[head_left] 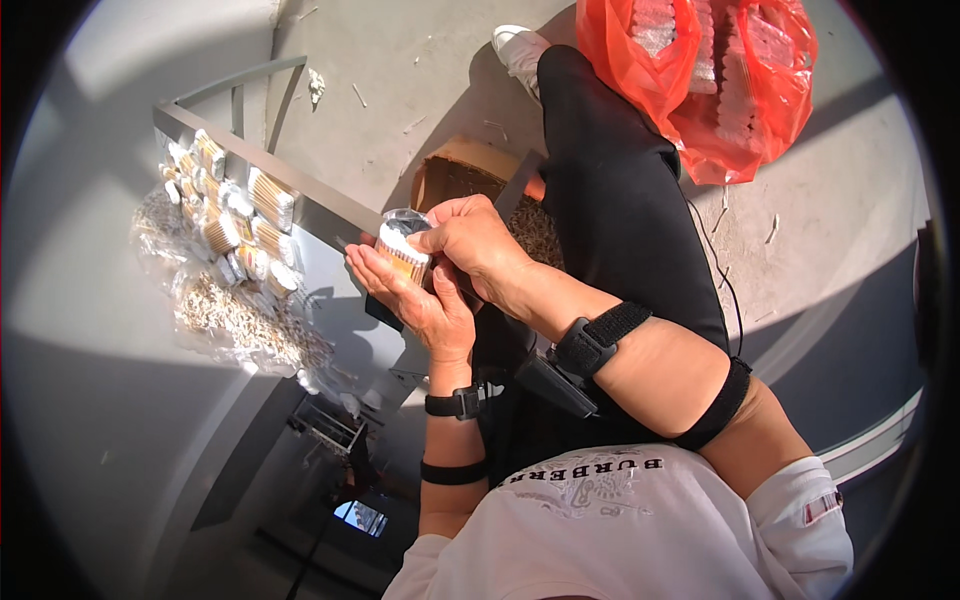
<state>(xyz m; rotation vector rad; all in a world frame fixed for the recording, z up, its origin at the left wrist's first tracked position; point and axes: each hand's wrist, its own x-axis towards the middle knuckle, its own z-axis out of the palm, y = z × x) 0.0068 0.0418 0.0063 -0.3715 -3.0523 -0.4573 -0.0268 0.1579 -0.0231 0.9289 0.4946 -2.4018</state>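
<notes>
A small clear round tub [390,218] packed with upright cotton swabs [403,262] is held between my two hands. My left hand [425,312] cups it from below and the left, fingers wrapped along its side. From the right, my right hand [478,240] bends over the top, its thumb and fingers pressed at the tub's rim and the white swab tips. Its fingertips are partly hidden, so I cannot tell whether they pinch single swabs or the tub itself. To the left, bundles of cotton swabs [222,232] lie on the table.
A metal table edge [320,200] runs toward my hands. Loose swabs [240,322] lie heaped beside the bundles on clear plastic. Beyond my hands stands an open cardboard box [465,155]. A red plastic bag [735,165] with white-tipped packs sits at far right; stray swabs dot the floor.
</notes>
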